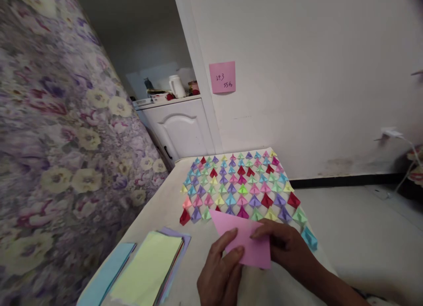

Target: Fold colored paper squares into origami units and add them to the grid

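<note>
A sheet of pink paper (246,240) is held up over the near part of the table, one corner pointing to the upper left. My left hand (220,270) pinches its lower left side, with thumb and a finger on its face. At the right side, my right hand (280,242) grips the sheet with its fingers closed on the edge; part of that hand's grip is hidden behind the paper. Whether the sheet is folded I cannot tell for sure. Just beyond it stand rows of small folded paper pieces (243,188) in many colours.
A stack of coloured paper (150,266), yellow on top, lies at the left of the cream-covered table (161,204), beside blue sheets (107,270). A flowered curtain (76,156) hangs left. A pink note (222,77) sticks to the wall. A white cabinet (183,129) stands behind.
</note>
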